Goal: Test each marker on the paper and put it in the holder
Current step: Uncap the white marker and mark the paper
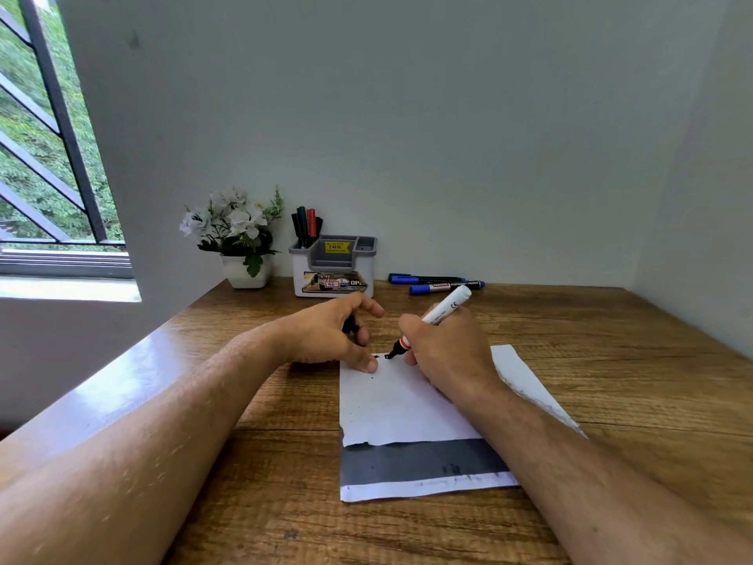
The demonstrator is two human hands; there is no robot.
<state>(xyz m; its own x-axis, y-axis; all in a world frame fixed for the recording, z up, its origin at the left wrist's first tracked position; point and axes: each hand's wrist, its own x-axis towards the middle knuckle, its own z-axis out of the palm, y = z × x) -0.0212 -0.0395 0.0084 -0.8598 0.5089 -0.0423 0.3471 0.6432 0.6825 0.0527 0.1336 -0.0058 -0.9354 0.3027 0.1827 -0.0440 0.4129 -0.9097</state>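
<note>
- Head view: the right hand (444, 352) has its grip closed round a white marker (442, 311), fingers curled on the barrel just above the red collar, with the dark tip down on the far edge of the paper (407, 401), where a small black mark shows.
- The left hand (334, 336) presses its thumb on the paper's far left corner; its fingers are curled round a small dark thing, probably the cap, though I cannot tell for certain.
- The marker looks light, stiff and smooth plastic; a hold low on the barrel near the tip gives control for writing, and a mid-barrel hold would suit dropping it in upright.
- The paper is thin and limp, with a torn edge and a dark grey band near the person, so it would slide unless pinned.
- The holder (332, 271) is a hard white and grey plastic box at the back of the wooden table (611, 381), with several markers already standing in its left compartment.
- Two blue markers (444, 283) lie just right of the holder, likely untested.
- A white flowerpot (246, 271) stands left of the holder.
</note>
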